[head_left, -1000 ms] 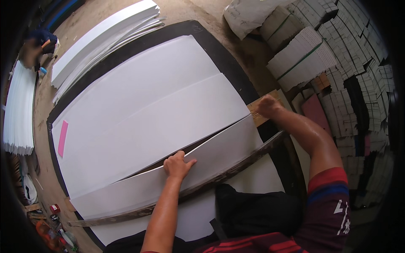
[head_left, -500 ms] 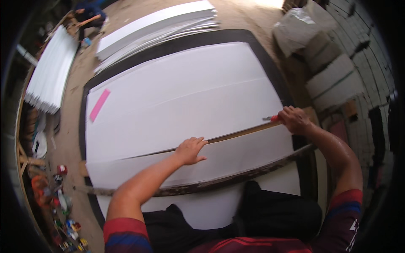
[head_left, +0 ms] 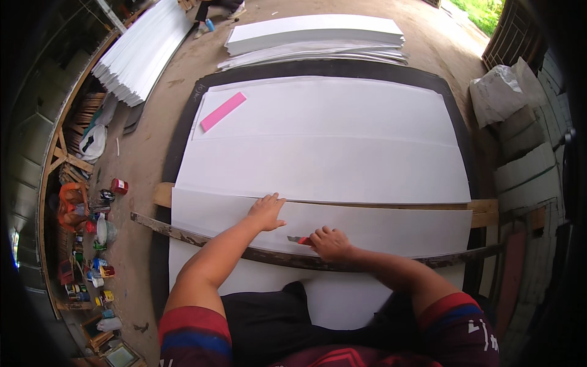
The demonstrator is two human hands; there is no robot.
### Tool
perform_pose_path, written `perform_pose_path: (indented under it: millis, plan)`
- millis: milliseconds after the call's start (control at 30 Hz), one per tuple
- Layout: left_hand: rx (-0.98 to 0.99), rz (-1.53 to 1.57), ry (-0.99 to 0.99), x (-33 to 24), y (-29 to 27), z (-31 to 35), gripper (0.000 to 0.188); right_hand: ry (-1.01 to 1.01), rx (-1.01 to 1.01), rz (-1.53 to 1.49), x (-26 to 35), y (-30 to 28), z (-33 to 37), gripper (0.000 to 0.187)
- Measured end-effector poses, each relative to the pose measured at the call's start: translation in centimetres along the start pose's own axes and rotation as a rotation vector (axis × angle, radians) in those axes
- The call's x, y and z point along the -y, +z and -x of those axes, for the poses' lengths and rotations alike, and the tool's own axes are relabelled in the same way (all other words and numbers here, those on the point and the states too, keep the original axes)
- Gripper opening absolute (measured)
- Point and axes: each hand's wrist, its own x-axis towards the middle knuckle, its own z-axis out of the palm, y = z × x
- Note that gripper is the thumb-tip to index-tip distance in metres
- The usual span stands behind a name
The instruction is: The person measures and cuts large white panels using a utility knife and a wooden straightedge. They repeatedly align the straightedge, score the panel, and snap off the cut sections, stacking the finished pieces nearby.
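Observation:
My left hand [head_left: 266, 211] lies open on a white strip of sheet [head_left: 367, 223], its fingertips at the strip's far edge. Closed around a red utility knife [head_left: 299, 240] is my right hand [head_left: 330, 243], just right of the left one and over the strip's near part. The knife's tip points left. Beyond a gap, where a wooden board [head_left: 483, 206] shows, lies the larger white sheet [head_left: 330, 165]. A long, worn dark bar [head_left: 165, 229] crosses in front of the strip, under my forearms.
A pink strip [head_left: 223, 112] rests on the large sheet's far left corner. Stacks of white panels stand behind [head_left: 312, 30] and at the far left [head_left: 143, 52]. Jars and paint cans [head_left: 120, 186] line the left floor. A sack [head_left: 496, 95] sits at the right; a person's legs show far back.
The right hand with the knife has come from the strip's right end leftward, close to my left hand. The strip now lies fully apart from the large sheet. My view has shifted.

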Motion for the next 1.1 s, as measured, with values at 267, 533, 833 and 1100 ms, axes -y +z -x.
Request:
perform_pose_path:
  millis: [267, 533, 833, 1100]
  plan:
    - [-0.014, 0.049, 0.033, -0.3, 1.1, -0.8, 0.090, 0.069, -0.008, 0.061, -3.9, -0.7, -4.5, 0.038]
    - [-0.335, 0.109, 0.056, -1.4, 1.8, 1.8, 0.067, 0.370, 0.154, 0.215, -16.5, -7.2, -2.2, 0.073]
    - [-0.334, 0.147, 0.070, -0.7, 2.8, 1.0, 0.072, 0.081, -0.053, 0.437, -17.2, -6.2, -1.1, 0.036]
    - [-0.870, -0.091, -0.115, 4.1, -1.0, -0.6, 0.074, 0.186, -0.077, 0.253, -18.5, -15.5, -2.6, 0.032]
